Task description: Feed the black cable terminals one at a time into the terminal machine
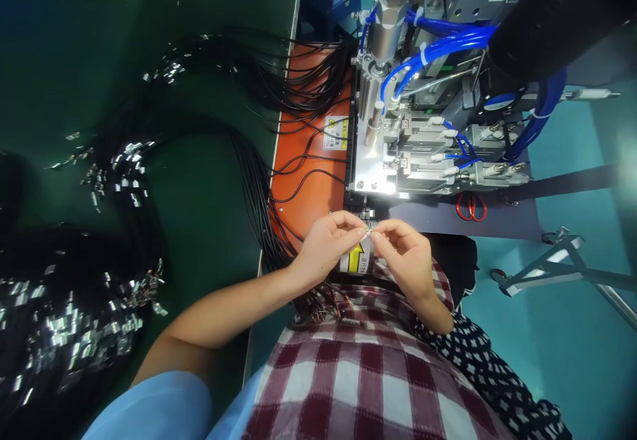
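My left hand (326, 247) is closed in a pinch at the front edge of the machine. Between its fingertips is the end of a thin cable, whose fine pale wires (368, 231) just show. My right hand (407, 257) meets it from the other side, thumb and fingers pinched on the same wires. The fingertips hide most of the cable end. Just below them lies a label with a yellow arrow (354, 259). Black cables (271, 224) run beside my left hand, and loose stripped ends (323, 310) lie against my checked apron.
A metal machine (378, 168) with blue air tubes (452, 42) stands ahead over an orange plate (303, 161). Red-handled scissors (471, 208) lie to the right. Bundles of black cables with shiny ends (74, 327) cover much of the green table (199, 227) at left.
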{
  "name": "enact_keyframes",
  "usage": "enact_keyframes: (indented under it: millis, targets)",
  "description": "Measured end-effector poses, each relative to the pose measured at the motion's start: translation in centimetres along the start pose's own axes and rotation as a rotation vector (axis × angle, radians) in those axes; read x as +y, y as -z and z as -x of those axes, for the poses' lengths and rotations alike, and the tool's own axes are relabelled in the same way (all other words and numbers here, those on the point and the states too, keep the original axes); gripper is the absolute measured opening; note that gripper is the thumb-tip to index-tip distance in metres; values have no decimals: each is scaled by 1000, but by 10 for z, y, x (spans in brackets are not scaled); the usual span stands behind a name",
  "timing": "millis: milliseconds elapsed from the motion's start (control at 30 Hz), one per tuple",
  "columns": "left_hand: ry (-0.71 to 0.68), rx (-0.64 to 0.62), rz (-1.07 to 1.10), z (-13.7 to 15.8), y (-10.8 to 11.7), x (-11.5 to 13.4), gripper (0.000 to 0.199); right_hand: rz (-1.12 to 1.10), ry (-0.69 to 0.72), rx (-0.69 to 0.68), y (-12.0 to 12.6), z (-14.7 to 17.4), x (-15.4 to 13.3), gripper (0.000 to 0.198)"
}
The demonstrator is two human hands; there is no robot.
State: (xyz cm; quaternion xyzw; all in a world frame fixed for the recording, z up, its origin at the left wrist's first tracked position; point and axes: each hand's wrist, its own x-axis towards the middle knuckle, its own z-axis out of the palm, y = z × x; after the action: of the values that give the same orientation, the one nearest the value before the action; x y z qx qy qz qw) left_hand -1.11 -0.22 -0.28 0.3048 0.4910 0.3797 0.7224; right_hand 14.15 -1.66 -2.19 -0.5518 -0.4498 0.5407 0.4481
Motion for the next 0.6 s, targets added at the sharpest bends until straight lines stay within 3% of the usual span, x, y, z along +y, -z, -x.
enact_keyframes:
  millis: [467,600]
  targets:
    - [-20,13,6,-1,1,-2,19,-54,-15,1,-6,0,1,12]
    - [-13,18,9,0,0,0,20,34,60,3,-8,4,1,12]
